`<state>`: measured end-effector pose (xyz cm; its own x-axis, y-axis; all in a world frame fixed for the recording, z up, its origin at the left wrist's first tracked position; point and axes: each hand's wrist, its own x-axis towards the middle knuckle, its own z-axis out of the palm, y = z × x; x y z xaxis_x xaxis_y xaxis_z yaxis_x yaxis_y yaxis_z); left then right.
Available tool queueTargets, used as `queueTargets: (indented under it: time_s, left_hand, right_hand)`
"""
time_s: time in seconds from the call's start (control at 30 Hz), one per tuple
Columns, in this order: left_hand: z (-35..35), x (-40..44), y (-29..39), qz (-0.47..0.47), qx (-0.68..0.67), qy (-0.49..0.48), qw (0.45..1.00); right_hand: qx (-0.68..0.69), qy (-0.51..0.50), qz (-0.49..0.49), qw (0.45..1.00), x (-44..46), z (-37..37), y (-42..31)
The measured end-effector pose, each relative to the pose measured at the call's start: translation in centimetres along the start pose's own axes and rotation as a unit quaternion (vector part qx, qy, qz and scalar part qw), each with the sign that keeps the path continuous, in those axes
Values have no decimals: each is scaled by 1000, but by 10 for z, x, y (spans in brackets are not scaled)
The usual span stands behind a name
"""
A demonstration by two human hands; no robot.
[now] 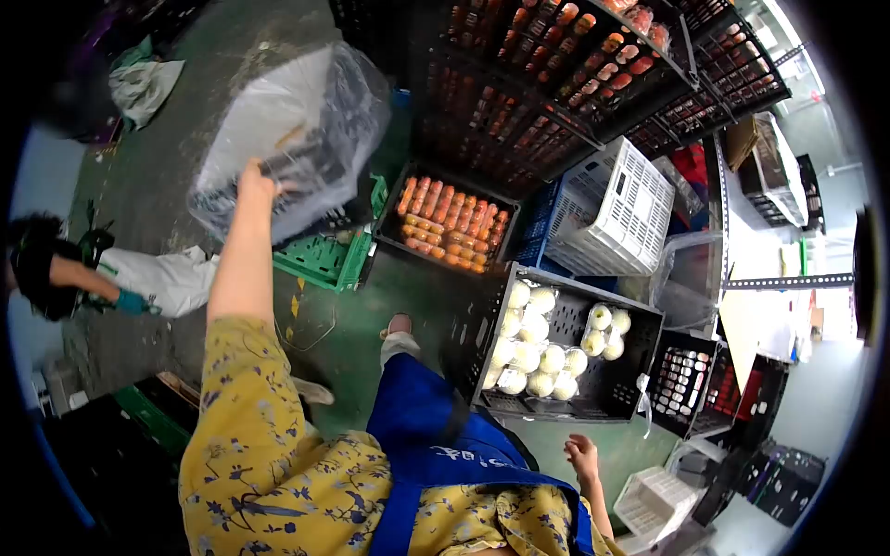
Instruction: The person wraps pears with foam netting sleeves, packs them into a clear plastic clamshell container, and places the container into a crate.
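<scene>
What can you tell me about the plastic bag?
The plastic bag is large, thin and see-through, wrinkled and shiny, looking whiter toward its left side. The left hand grips it low down, holding it out over the floor. A small brownish patch shows in or through it. Whether it touches the green crate is unclear.

Right hand point(581, 454) has open room up to black crate point(616, 391); rim in between. Bare crate floor beside pale round packs point(533, 357) reachable from above. White crate point(642, 208), tall crate stack point(519, 116) block far side.
</scene>
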<state>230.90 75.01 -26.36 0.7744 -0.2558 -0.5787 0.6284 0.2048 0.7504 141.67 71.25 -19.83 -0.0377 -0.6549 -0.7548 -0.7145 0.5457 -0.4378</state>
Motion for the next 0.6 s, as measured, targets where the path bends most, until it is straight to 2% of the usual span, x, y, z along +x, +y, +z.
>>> queueTargets:
  time_s: [0.03,0.1,0.13,0.2,0.27,0.3,0.33,0.37,0.43,0.47,0.5,0.6]
  left_hand:
    - [-2,34,-3,32,25,-42,998]
    - [66,-4,45,-63,-35,-8,997]
    - [96,-23,58,-65,-63,90,992]
    - [124,15,64,-62,-56,145,986]
    - [132,70,52,-55,-14,81,995]
    - [132,101,36,-44,41,12,998]
    - [137,125,15,-35,106,-59,992]
    - [139,145,-5,-21,193,-133,972]
    - [144,159,-55,-11,349,-230,908]
    - [146,155,-78,-29,392,-247,886]
    - [157,144,-103,-151,302,-133,932]
    - [121,112,-186,-215,397,-234,861]
  right_hand:
    - [-34,-15,2,999,-8,4,10]
    - [-12,-39,45,998,-30,16,1]
    - [-18,-39,52,998,-35,20,4]
    - [24,-34,36,998,-38,28,9]
    - [84,-31,17,996,-47,33,14]
    - [-33,-49,23,998,-47,33,-2]
    - [-69,-51,6,996,-40,36,20]
    - [-139,-32,7,990,-35,43,19]
    - [-128,1,-83,988,-43,50,-10]
    - [-126,-17,-62,990,-43,48,-18]
    - [-88,-20,-55,994,-38,47,-4]
    - [-19,-27,-44,998,-37,20,1]
